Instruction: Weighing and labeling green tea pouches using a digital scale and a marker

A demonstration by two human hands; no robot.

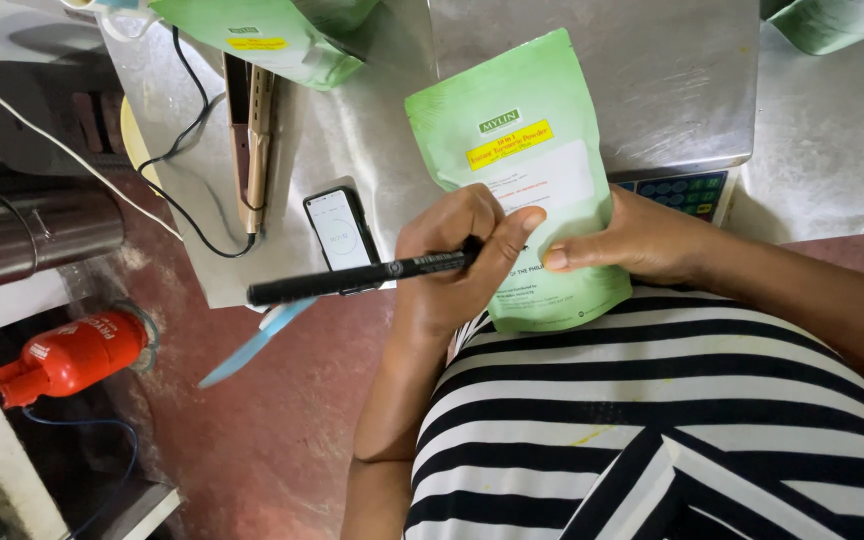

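The pouch stands before the scale; phone left of it, seemingly on the worktop.

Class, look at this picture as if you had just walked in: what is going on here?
A person in a striped top holds a green pouch with the right hand against the edge of a metal table. The left hand grips a black marker with its tip on the pouch's label. A phone, a hair straightener and a weighing scale lie on the table.
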